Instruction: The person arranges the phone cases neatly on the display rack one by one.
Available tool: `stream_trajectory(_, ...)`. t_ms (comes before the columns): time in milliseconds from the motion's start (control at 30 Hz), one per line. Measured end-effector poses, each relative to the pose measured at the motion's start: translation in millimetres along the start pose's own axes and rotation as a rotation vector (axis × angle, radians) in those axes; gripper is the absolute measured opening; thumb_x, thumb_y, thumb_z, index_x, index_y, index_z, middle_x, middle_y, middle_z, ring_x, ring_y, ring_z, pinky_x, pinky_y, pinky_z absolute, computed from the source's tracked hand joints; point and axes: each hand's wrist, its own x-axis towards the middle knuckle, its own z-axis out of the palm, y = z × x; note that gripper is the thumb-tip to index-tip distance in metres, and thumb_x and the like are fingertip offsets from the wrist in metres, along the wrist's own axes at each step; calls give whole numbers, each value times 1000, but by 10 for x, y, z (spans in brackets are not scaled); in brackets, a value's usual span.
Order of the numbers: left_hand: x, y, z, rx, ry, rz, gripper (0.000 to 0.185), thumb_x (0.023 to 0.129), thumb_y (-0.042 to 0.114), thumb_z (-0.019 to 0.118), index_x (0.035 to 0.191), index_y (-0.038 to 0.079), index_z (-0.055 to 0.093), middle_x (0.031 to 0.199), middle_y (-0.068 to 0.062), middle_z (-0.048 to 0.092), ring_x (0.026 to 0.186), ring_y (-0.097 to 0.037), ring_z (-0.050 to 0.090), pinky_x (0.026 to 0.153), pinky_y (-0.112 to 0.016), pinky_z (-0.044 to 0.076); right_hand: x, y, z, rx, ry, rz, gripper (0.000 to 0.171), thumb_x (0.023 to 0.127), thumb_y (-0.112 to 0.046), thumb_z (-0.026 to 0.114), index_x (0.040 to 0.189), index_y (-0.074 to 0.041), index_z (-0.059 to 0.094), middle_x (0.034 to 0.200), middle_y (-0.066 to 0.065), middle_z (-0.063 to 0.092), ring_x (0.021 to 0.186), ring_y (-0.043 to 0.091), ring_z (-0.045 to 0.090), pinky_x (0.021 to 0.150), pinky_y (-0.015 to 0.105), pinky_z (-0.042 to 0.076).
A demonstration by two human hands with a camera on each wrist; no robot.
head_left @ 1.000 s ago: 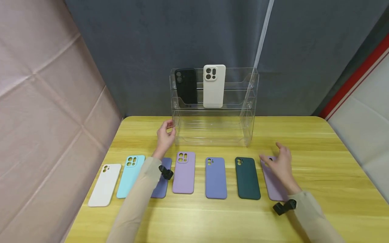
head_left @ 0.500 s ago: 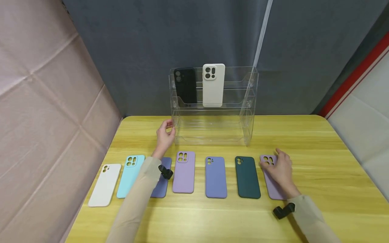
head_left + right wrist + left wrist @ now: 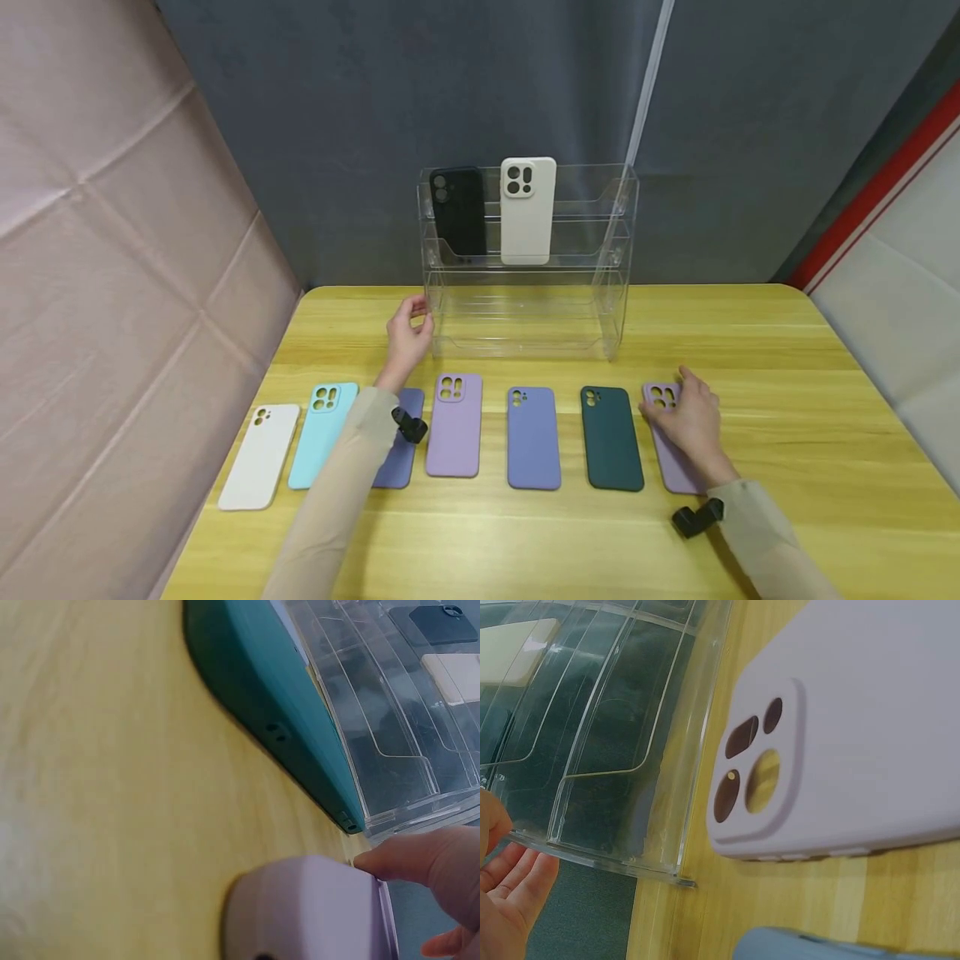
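Observation:
At the left side of a clear acrylic display rack (image 3: 525, 348), my left hand (image 3: 408, 337) holds the rack's edge; the left wrist view shows thumb and fingers on either side of it. My right hand (image 3: 693, 421) grips the rightmost lilac phone case (image 3: 677, 468), which lies flat on the table. Its thumb is on the case's left edge and its fingers reach the upper right side, partly covering the case. A black phone case (image 3: 459, 212) and a white phone case (image 3: 527, 217) stand in the rack.
Across the wooden table (image 3: 480, 542) lie more cases: white (image 3: 258, 458), turquoise (image 3: 322, 437), a blue one (image 3: 397, 467) partly under the left forearm, lilac (image 3: 454, 429), periwinkle (image 3: 533, 442) and dark green (image 3: 612, 442). A grey curtain (image 3: 360, 150) hangs behind.
My right hand has come down onto the rightmost lilac phone case, its thumb and fingers closing on the edges. The left hand has stayed at the rack.

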Motion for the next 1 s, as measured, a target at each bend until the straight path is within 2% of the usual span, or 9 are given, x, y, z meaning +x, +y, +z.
stream_trajectory(233, -4, 0, 4, 1, 2, -1, 29, 86, -5, 54, 115, -8, 55, 108, -24, 60, 103, -36, 58, 80, -42, 56, 35, -10, 4, -39, 3, -24, 90, 69, -20, 75, 137, 16, 28, 121, 39, 47, 102, 53, 42, 84, 59, 35)
stream_trajectory(500, -1, -13, 7, 7, 4, 5, 29, 86, -5, 54, 115, -7, 55, 108, -23, 60, 103, -36, 59, 81, -41, 56, 43, -3, -14, -32, 31, -86, 84, 67, -16, 75, 131, 19, 35, 115, 39, 50, 100, 53, 47, 89, 62, 31)
stream_trajectory(633, 0, -22, 9, 6, 6, 7, 29, 86, -5, 54, 114, -7, 56, 108, -23, 60, 103, -36, 59, 81, -42, 56, 47, -17, -36, 0, 46, -101, 81, 68, -15, 75, 131, 19, 35, 112, 39, 52, 97, 52, 48, 82, 62, 36)
stream_trajectory(800, 0, -23, 8, 9, 4, 3, 29, 86, -4, 54, 115, -7, 56, 109, -23, 60, 103, -35, 59, 81, -42, 56, 68, -56, -70, 32, 67, -97, 78, 70, -14, 73, 132, 16, 36, 107, 37, 53, 88, 45, 49, 67, 53, 44)
stream_trajectory(1000, -3, -27, 5, 8, -3, -5, 29, 87, -2, 54, 115, -6, 55, 109, -23, 60, 104, -34, 59, 82, -41, 56, 113, -120, -119, 72, 103, -118, 75, 71, -12, 73, 131, 16, 38, 108, 37, 53, 85, 41, 51, 65, 46, 46)
